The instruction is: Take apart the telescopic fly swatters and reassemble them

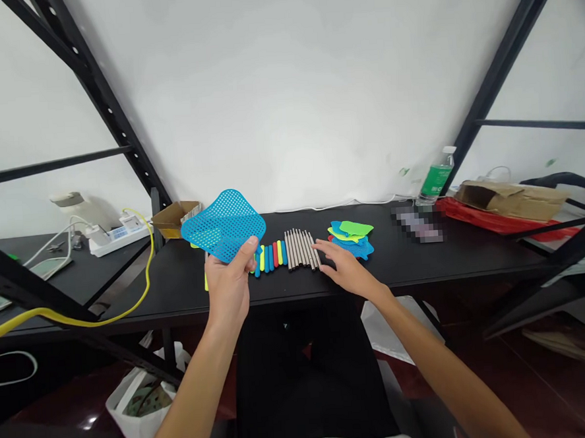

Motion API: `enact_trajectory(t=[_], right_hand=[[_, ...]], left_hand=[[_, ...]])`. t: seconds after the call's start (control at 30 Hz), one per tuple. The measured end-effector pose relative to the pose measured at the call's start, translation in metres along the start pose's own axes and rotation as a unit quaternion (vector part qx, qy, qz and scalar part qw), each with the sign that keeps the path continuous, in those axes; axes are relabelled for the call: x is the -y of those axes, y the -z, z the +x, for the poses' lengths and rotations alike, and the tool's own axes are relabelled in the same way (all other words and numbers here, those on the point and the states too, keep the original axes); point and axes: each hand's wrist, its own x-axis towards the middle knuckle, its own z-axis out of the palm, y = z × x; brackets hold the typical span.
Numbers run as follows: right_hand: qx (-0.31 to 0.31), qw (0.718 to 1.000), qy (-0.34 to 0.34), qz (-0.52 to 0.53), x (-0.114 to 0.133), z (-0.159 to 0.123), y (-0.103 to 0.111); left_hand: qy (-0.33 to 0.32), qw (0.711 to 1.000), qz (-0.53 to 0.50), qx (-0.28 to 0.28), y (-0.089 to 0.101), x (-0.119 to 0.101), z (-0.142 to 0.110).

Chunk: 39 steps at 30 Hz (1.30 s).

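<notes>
Left-hand grip [227, 282]: clamped on the near corner of a blue perforated fly-swatter head [233, 222], which is raised and tilted above the left part of the surface [277, 287]. Right-hand grip [348, 268]: thumb and fingers apart, at the right end of a row of metal rods [302, 250]; whether the fingertips touch the outermost rod cannot be determined.

Layout: coloured plastic handles [275, 254] lie side by side, just left of the rods. A pile of swatter heads [355, 227] lies to the right, behind the right-hand grip. A cardboard box [168, 220] stands toward the back left corner.

Possible faults:
- Rods roll or fan out. Cause: sideways fingertip pressure on the row.
- Raised head bends or slips. Cause: support at one corner only.
- Handles shift out of line. Cause: the head or left-hand grip being lowered onto them.
- Pile slides. Cause: contact from the right-hand grip during withdrawal.

Clearances: the front edge runs near the lower ends of rods and handles, so a rolling part could drop there. A white cable [316, 208] follows the back edge, below the wall. Lateral room is wider toward the right edge, up to the blurred item [422, 227] and bottle [433, 180]; box and handles restrict the left side.
</notes>
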Motion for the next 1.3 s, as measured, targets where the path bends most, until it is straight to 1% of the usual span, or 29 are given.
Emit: enact_trajectory(t=[0.07, 0.1, 0.17, 0.23, 0.3, 0.37, 0.43, 0.47, 0.53, 0.57, 0.6, 0.63, 0.67, 0.73, 0.77, 0.8, 0.87, 0.9, 0.93, 1.0, 1.07, 1.13, 1.23, 1.3], right_hand=[[-0.038, 0.998, -0.012, 0.054, 0.009, 0.001, 0.003], [-0.043, 0.994, -0.02, 0.095, 0.016, 0.001, 0.005], [-0.022, 0.979, -0.038, 0.2, 0.033, 0.0, 0.009], [0.016, 0.952, -0.049, 0.301, 0.048, -0.001, 0.01], [0.023, 0.926, -0.051, 0.373, 0.059, -0.001, 0.008], [0.006, 0.911, -0.058, 0.409, 0.062, 0.0, 0.004], [-0.021, 0.909, -0.074, 0.409, 0.057, 0.003, 0.003], [-0.038, 0.913, -0.085, 0.398, 0.051, 0.005, 0.004], [-0.095, 0.923, -0.114, 0.354, 0.033, 0.007, 0.013], [-0.132, 0.928, -0.133, 0.323, 0.022, 0.008, 0.019], [-0.174, 0.929, -0.158, 0.286, 0.009, 0.008, 0.026], [-0.203, 0.93, -0.186, 0.243, -0.004, 0.007, 0.034], [-0.221, 0.929, -0.213, 0.206, -0.017, 0.005, 0.043], [-0.226, 0.927, -0.262, 0.147, -0.039, 0.001, 0.057], [-0.22, 0.926, -0.281, 0.125, -0.047, -0.001, 0.064], [-0.209, 0.926, -0.294, 0.106, -0.053, -0.003, 0.069], [-0.183, 0.93, -0.313, 0.061, -0.059, -0.007, 0.076], [-0.168, 0.932, -0.319, 0.033, -0.06, -0.008, 0.079], [-0.153, 0.933, -0.325, 0.002, -0.06, -0.009, 0.081], [-0.132, 0.931, -0.334, -0.06, -0.06, -0.012, 0.085], [-0.127, 0.928, -0.335, -0.105, -0.059, -0.013, 0.089], [-0.137, 0.926, -0.331, -0.122, -0.058, -0.014, 0.092], [-0.172, 0.929, -0.311, -0.104, -0.049, -0.014, 0.097], [-0.193, 0.938, -0.284, -0.049, -0.037, -0.011, 0.097]], left_hand=[[0.005, 1.0, 0.01, 0.006, 0.001, 0.003, -0.001], [0.007, 1.0, 0.022, 0.014, 0.001, 0.005, -0.001], [0.016, 0.996, 0.07, 0.052, 0.002, 0.009, -0.003], [0.037, 0.981, 0.143, 0.124, 0.002, 0.012, -0.006], [0.065, 0.953, 0.206, 0.21, -0.001, 0.014, -0.01], [0.082, 0.927, 0.241, 0.275, -0.003, 0.016, -0.013], [0.08, 0.91, 0.266, 0.308, -0.004, 0.019, -0.012], [0.072, 0.902, 0.287, 0.314, -0.002, 0.02, -0.009], [0.04, 0.885, 0.356, 0.299, 0.008, 0.022, 0.003], [0.013, 0.876, 0.401, 0.269, 0.016, 0.022, 0.011], [-0.015, 0.859, 0.459, 0.225, 0.027, 0.021, 0.02], [-0.029, 0.829, 0.528, 0.183, 0.04, 0.02, 0.03], [-0.031, 0.792, 0.593, 0.141, 0.055, 0.018, 0.04], [-0.016, 0.71, 0.7, 0.066, 0.086, 0.014, 0.057], [0.005, 0.673, 0.738, 0.041, 0.101, 0.012, 0.064], [0.029, 0.643, 0.765, 0.027, 0.114, 0.011, 0.069], [0.086, 0.598, 0.797, 0.021, 0.134, 0.01, 0.075], [0.117, 0.583, 0.803, 0.024, 0.139, 0.01, 0.076], [0.14, 0.573, 0.807, 0.03, 0.142, 0.011, 0.077], [0.161, 0.562, 0.81, 0.038, 0.143, 0.012, 0.076], [0.16, 0.556, 0.815, 0.038, 0.139, 0.013, 0.075], [0.159, 0.551, 0.819, 0.03, 0.135, 0.012, 0.074], [0.14, 0.561, 0.816, 0.015, 0.13, 0.005, 0.073], [0.115, 0.582, 0.805, 0.019, 0.123, -0.001, 0.072]])
